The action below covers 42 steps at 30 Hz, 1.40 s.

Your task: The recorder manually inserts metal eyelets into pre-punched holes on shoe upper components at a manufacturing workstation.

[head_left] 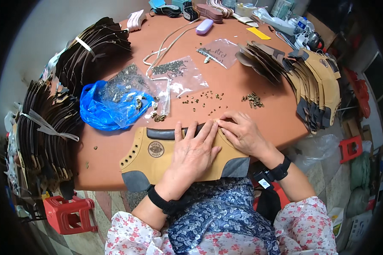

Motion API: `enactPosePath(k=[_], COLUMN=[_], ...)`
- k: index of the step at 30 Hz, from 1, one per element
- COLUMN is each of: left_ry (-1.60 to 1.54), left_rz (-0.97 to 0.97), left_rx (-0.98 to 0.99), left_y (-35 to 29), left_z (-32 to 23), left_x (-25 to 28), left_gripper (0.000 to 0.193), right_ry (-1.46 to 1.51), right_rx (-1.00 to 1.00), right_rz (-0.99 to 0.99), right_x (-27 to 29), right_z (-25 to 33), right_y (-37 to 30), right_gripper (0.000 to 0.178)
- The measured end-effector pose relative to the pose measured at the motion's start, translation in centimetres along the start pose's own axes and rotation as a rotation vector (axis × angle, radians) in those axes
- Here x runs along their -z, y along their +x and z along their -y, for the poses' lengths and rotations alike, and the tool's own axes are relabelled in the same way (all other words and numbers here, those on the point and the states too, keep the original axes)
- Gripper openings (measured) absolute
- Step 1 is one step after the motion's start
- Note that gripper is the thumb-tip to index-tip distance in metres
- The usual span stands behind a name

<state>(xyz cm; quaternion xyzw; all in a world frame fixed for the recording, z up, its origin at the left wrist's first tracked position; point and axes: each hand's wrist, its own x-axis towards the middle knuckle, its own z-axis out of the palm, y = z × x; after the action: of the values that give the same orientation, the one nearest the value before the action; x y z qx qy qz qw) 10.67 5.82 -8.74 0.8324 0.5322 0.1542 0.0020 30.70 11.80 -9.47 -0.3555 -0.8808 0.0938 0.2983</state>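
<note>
A tan shoe upper [217, 166] lies flat at the table's near edge. It has dark grey corner patches, a dark padded collar [161, 134], a round dark badge and a row of dark holes along its left edge. Spread over its middle, my left hand [192, 148] rests with the fingers extended. My right hand [241, 132] is pinched at the upper's far right edge, close to the left fingertips; whatever sits between thumb and finger is too small to make out. Just beyond the hands are scattered small brass-coloured metal pieces [203, 101] and a denser pile of them [252, 100].
Clear bags of metal pieces [178, 76] and a blue plastic bag [98, 114] lie to the left. Tied stacks of dark shoe parts [42, 127] line the left side; tan uppers [315, 85] are stacked at right. Soles [209, 12] and a lilac case [204, 26] sit at the back.
</note>
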Motion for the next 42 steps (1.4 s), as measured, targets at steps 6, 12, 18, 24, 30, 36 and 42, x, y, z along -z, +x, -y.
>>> enactPosePath(k=[6,12,18,24,30,36,42], left_ry=[-0.053,-0.043,-0.034,-0.037,-0.042,-0.042,-0.056], left_rz=[0.006,0.010,0.004,0.014,0.008,0.004,0.011], left_rx=[0.003,0.002,0.005,0.000,-0.002,0.003,0.010], left_y=[0.1,0.0,0.0,0.0,0.1,0.0,0.0], left_z=[0.1,0.2,0.2,0.1,0.2,0.2,0.1], left_x=[0.2,0.2,0.1,0.3,0.3,0.1,0.1], left_gripper=[0.059,0.059,0.059,0.059,0.058,0.058,0.058], right_ry=[0.130,0.087,-0.076,-0.043,-0.024,-0.017,-0.052], right_rx=[-0.062,-0.211,-0.135,-0.067,-0.052,-0.142,-0.134], right_rz=[-0.097,-0.122,-0.024,0.028,0.074,0.054,0.042], right_x=[0.1,1.0,-0.1,-0.6,-0.1,0.5,0.6], right_z=[-1.0,-4.0,-5.5,-5.1,-5.7,-6.2,-6.3], right_y=[0.6,4.3,6.7,7.5,7.4,7.6,7.5], right_gripper=[0.015,0.012,0.014,0.016,0.014,0.012,0.013])
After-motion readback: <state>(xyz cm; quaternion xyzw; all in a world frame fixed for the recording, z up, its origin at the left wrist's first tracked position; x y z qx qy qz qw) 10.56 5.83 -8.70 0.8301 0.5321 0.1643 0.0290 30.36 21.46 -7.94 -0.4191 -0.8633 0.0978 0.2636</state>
